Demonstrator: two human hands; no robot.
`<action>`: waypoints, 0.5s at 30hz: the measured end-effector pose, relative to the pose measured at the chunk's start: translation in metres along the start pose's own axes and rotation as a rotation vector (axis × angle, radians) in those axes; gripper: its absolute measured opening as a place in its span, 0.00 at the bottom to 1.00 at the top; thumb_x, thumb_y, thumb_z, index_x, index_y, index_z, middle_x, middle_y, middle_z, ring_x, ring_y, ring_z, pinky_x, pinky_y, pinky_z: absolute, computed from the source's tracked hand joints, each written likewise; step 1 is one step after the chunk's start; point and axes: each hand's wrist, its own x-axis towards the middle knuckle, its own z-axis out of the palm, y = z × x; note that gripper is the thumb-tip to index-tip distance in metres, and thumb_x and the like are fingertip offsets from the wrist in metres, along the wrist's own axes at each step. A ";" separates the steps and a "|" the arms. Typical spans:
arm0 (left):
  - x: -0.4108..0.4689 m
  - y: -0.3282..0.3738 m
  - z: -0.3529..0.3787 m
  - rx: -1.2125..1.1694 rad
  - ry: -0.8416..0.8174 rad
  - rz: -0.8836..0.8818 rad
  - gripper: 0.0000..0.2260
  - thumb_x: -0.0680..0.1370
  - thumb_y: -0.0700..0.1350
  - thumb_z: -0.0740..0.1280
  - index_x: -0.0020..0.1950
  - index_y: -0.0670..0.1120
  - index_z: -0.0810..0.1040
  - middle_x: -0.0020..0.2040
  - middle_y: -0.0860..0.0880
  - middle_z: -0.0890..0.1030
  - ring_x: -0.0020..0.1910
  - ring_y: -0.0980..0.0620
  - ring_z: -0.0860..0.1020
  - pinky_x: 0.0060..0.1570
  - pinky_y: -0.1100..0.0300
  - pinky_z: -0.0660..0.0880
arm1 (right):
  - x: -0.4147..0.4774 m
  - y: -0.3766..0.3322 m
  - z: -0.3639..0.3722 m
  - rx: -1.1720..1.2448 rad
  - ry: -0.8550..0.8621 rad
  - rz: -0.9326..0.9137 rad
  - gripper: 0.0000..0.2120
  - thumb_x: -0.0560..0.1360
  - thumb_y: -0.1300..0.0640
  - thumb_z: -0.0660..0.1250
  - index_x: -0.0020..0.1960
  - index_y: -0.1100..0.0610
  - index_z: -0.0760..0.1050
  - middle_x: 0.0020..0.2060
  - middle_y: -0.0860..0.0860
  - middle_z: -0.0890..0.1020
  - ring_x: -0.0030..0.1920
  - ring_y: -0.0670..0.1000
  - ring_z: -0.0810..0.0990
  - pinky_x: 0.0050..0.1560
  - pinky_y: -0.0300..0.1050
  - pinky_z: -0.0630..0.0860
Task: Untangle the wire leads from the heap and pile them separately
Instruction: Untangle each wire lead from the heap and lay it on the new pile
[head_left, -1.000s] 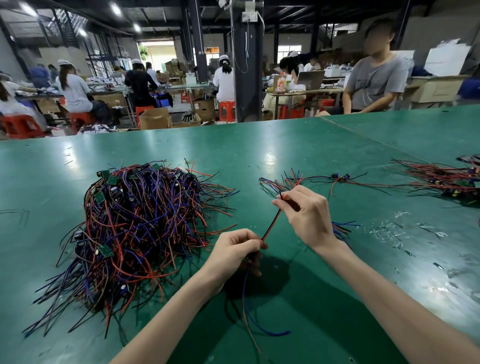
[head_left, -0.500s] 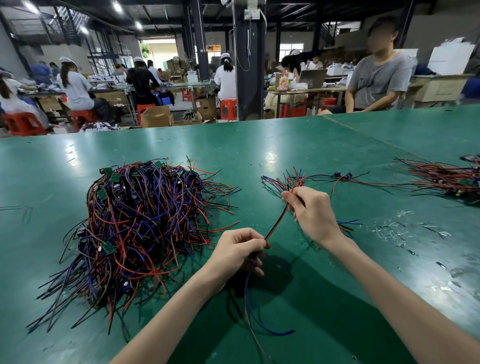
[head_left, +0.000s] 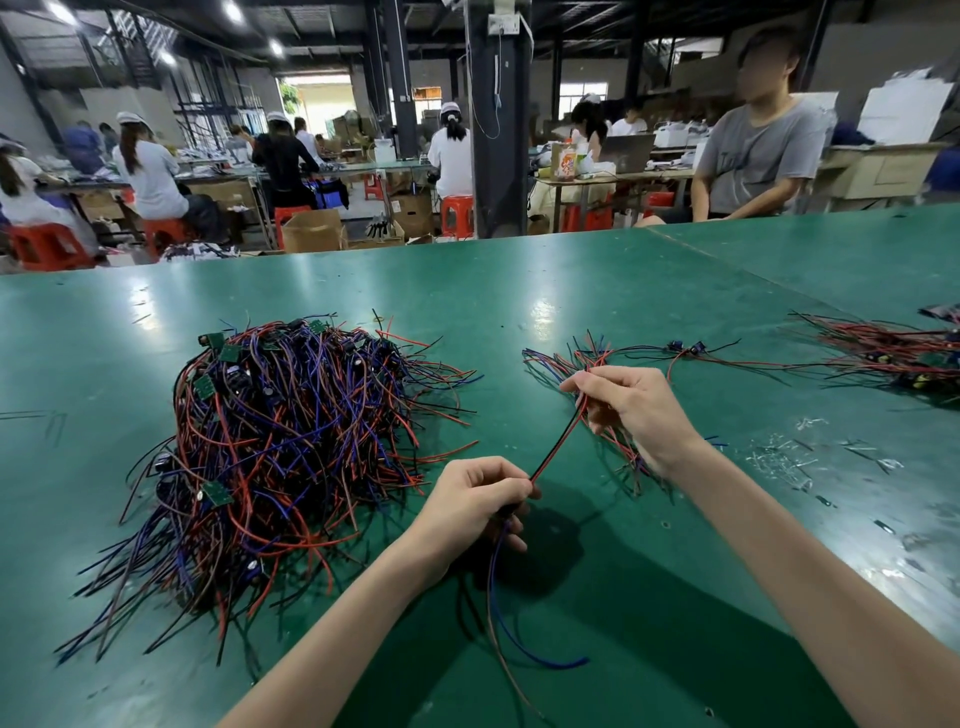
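Far left on green table (head_left: 571, 280): big heap of wire leads (head_left: 291, 447), red, blue and black strands tangled together, small green circuit boards (head_left: 217, 492) caught among them, loose ends fanning out toward the near edge. Just right of the heap: left hand (head_left: 470, 501), raised a little off the table, fingers curled in, thumb and forefinger pinching the near end of one red-and-black lead (head_left: 558, 444). Below that fist: blue tail (head_left: 566, 663) and a thinner brownish strand, hanging down and trailing onto the table. Lead itself pulled straight, slanting up and away to the right between both hands, clear of the heap.

Next right: right hand (head_left: 631, 410), fingers bent, thumb and fingertips gripping the far end of the same lead. Under and behind that hand: small separate pile of leads (head_left: 550, 361), flat on the table, well apart from the heap, strands running on to the right. Further right: scattered clear plastic scraps (head_left: 779, 457). Far right edge: another spread of red and dark leads (head_left: 893, 353), partly cut off. Beyond the table's far side: seated person in grey shirt (head_left: 753, 156).
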 end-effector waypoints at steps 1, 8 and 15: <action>0.000 0.000 0.000 -0.004 -0.002 0.000 0.07 0.76 0.34 0.65 0.39 0.39 0.78 0.28 0.47 0.75 0.24 0.54 0.72 0.25 0.62 0.75 | 0.000 -0.002 -0.001 0.080 0.010 0.041 0.07 0.75 0.63 0.67 0.41 0.63 0.82 0.26 0.51 0.77 0.25 0.46 0.72 0.26 0.37 0.72; 0.000 -0.001 0.000 -0.005 -0.029 0.007 0.08 0.76 0.36 0.67 0.38 0.41 0.81 0.29 0.47 0.77 0.26 0.54 0.74 0.26 0.61 0.75 | 0.000 -0.006 -0.005 0.339 0.033 0.273 0.05 0.70 0.61 0.72 0.39 0.64 0.81 0.27 0.51 0.79 0.24 0.45 0.73 0.25 0.36 0.73; -0.004 0.002 0.004 0.003 -0.080 0.028 0.08 0.76 0.35 0.66 0.37 0.41 0.81 0.31 0.46 0.76 0.26 0.54 0.74 0.27 0.60 0.76 | 0.002 -0.008 -0.003 0.447 0.121 0.433 0.11 0.76 0.60 0.66 0.38 0.65 0.78 0.24 0.51 0.77 0.22 0.45 0.71 0.21 0.35 0.70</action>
